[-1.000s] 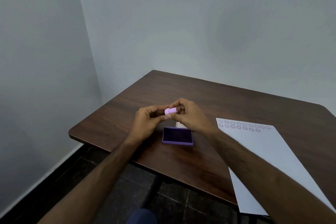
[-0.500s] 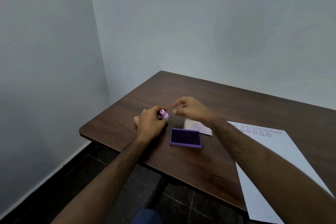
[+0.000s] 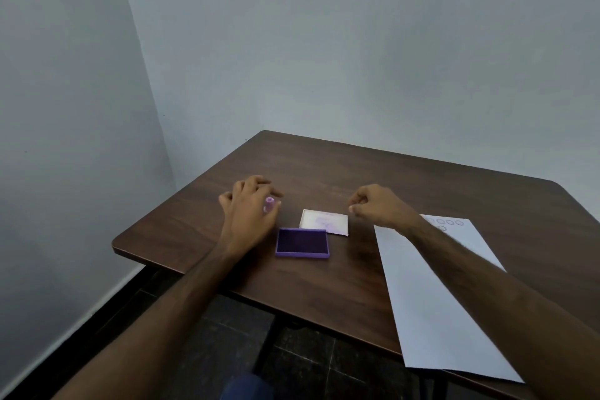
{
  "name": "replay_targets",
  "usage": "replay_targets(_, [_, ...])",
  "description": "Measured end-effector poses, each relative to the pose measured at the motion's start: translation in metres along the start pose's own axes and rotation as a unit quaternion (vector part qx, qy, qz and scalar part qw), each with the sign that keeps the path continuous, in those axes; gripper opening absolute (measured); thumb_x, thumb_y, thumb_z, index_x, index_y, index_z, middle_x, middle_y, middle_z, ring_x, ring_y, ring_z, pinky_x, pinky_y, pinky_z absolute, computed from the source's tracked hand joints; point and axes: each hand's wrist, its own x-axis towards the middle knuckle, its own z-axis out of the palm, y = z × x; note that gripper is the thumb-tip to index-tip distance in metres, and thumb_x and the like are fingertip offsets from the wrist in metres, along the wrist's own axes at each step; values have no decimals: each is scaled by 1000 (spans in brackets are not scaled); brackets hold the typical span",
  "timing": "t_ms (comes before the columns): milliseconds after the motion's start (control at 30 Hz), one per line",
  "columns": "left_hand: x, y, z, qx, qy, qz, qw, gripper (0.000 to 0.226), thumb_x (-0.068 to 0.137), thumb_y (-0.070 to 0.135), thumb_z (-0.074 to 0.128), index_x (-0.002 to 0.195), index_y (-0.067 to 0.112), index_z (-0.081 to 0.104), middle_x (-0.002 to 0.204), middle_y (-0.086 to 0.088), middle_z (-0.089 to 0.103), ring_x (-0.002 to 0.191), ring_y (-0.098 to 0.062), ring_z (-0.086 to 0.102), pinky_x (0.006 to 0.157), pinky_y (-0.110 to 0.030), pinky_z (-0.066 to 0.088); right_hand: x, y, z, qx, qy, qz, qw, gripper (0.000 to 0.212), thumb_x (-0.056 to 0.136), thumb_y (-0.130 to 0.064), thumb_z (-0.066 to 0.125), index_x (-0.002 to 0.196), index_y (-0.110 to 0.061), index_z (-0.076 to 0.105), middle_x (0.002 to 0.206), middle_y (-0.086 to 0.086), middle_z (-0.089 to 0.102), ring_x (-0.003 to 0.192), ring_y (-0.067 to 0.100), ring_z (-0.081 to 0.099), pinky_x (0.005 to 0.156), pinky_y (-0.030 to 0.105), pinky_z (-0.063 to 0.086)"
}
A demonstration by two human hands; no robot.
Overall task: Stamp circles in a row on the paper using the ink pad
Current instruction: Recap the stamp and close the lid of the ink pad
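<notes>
A small pink stamp [image 3: 269, 203] stands upright by the thumb of my left hand [image 3: 248, 214], left of the ink pad. The thumb and forefinger still touch it, while the other fingers are spread over the table. The open purple ink pad [image 3: 302, 242] lies near the table's front edge, and its white lid [image 3: 324, 221] lies just behind it. My right hand [image 3: 378, 207] hovers to the right of the lid with fingers curled and nothing in them. The white paper [image 3: 431, 286] lies at the right, with stamped circles [image 3: 449, 222] along its far end, partly hidden by my right forearm.
The dark wooden table [image 3: 357, 172] stands in a corner, with grey walls to the left and behind. Its front edge [image 3: 227, 289] runs close to the ink pad, and the paper's near end hangs over it. Dark tiled floor [image 3: 227, 351] lies below.
My hands have parted. The left hand carried the stamp leftward and down to the table, and its fingers have spread. The right hand let go, moved right toward the paper and curled.
</notes>
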Motion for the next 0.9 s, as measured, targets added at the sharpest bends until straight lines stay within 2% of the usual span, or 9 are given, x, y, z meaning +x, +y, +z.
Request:
replay_targets(200, [7, 26, 5, 112, -98, 64, 987, 40, 95, 59, 41, 104, 40, 76, 160, 6, 35, 148, -19, 22, 112, -60, 10, -9, -8, 3, 29, -36, 55, 997, 21, 96, -7, 55, 111, -1, 68, 93, 12, 73, 86, 22, 72, 79, 32, 61])
replay_targets(400, [7, 45, 7, 61, -145, -3, 988, 38, 96, 53, 46, 101, 34, 79, 158, 7, 39, 149, -18, 21, 113, -60, 9, -16, -13, 10, 132, -46, 81, 987, 25, 96, -8, 55, 118, 1, 62, 99, 13, 69, 81, 14, 69, 65, 24, 60])
replay_targets(467, [5, 48, 3, 34, -127, -18, 991, 31, 96, 48, 51, 107, 34, 76, 152, 6, 46, 144, -19, 28, 111, -57, 14, -18, -13, 11, 177, -26, 83, 980, 29, 96, -6, 55, 123, 0, 59, 105, 15, 69, 84, 16, 69, 65, 24, 60])
replay_targets(533, [3, 53, -3, 11, -77, -17, 997, 29, 96, 41, 55, 119, 34, 71, 141, 6, 54, 134, -20, 38, 103, -48, 22, -19, -14, 12, 259, 12, 77, 963, 36, 95, 0, 52, 131, -1, 54, 112, 17, 68, 93, 24, 71, 74, 31, 62])
replay_targets(633, [3, 62, -15, -74, 18, -18, 997, 24, 98, 33, 56, 116, 33, 73, 113, 9, 66, 106, -12, 57, 86, -37, 25, -19, -21, 8, 392, 74, 56, 915, 42, 94, 6, 54, 136, 2, 51, 116, 16, 64, 99, 27, 70, 84, 36, 61])
replay_targets(733, [4, 68, -27, -219, 46, -36, 974, 21, 96, 29, 64, 112, 24, 77, 100, 10, 76, 91, -6, 69, 91, -37, 50, -20, -28, 4, 444, 109, 48, 888, 45, 90, 5, 63, 134, 1, 55, 124, 16, 62, 103, 23, 68, 83, 30, 60])
replay_targets(767, [4, 69, -30, -266, 51, -50, 961, 22, 95, 25, 67, 113, 19, 77, 97, 7, 78, 88, -6, 72, 87, -34, 56, -20, -30, 4, 446, 116, 46, 886, 45, 90, 5, 64, 133, 0, 56, 123, 15, 63, 103, 22, 68, 81, 28, 60])
replay_targets(867, [1, 70, -34, -351, 67, -91, 930, 19, 92, 17, 71, 109, 15, 78, 88, 9, 78, 76, -3, 74, 64, -27, 57, -20, -34, 7, 440, 136, 33, 887, 41, 89, 4, 66, 129, -1, 61, 115, 12, 67, 98, 19, 66, 73, 24, 57])
replay_targets(900, [0, 68, -35, -367, 66, -99, 923, 19, 91, 16, 72, 109, 16, 78, 87, 10, 77, 75, -4, 74, 63, -26, 56, -20, -35, 8, 438, 144, 28, 887, 39, 89, 4, 67, 128, -1, 63, 112, 10, 68, 97, 18, 66, 73, 23, 56])
